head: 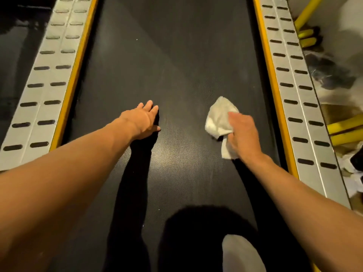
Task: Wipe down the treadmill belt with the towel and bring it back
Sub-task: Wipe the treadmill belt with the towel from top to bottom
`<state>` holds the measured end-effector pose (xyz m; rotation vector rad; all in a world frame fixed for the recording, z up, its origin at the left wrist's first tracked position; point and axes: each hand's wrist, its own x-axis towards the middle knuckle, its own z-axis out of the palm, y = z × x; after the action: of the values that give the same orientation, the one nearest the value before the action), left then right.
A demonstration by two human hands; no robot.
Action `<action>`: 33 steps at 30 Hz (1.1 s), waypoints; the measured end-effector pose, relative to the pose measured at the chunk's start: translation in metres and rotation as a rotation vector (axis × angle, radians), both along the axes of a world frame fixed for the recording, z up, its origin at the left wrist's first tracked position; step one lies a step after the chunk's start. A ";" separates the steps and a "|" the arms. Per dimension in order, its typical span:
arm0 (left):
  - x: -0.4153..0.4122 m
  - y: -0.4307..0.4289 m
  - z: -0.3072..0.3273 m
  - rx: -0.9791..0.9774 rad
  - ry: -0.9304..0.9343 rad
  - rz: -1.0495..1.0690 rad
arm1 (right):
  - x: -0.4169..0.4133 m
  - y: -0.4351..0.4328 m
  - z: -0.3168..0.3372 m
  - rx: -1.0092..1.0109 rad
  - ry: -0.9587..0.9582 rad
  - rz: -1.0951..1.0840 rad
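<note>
The black treadmill belt runs away from me down the middle of the view. My right hand grips a crumpled white towel and presses it on the belt, right of centre. One corner of the towel hangs out below the palm. My left hand lies flat on the belt, left of centre, fingers slightly spread and holding nothing. Both forearms reach in from the bottom corners.
Yellow trim and silver slotted side rails border the belt on both sides; the right rail has yellow frame tubes and blurred clutter beyond it. A pale shape shows at the bottom edge.
</note>
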<state>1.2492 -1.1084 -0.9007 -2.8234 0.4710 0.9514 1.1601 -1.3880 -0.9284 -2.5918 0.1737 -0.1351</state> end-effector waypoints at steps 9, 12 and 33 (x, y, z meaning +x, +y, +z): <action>-0.009 -0.031 0.002 0.010 0.012 -0.071 | 0.009 -0.030 0.013 -0.033 -0.056 -0.129; -0.007 -0.034 0.004 0.009 0.024 -0.063 | -0.007 -0.035 -0.008 0.043 0.063 -0.283; -0.018 -0.034 0.010 -0.085 0.004 -0.171 | -0.083 0.020 0.002 0.251 -0.154 -0.098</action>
<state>1.2308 -1.1428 -0.8907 -2.7984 0.7567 0.9245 1.0775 -1.3677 -0.9269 -2.3130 0.2446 -0.3257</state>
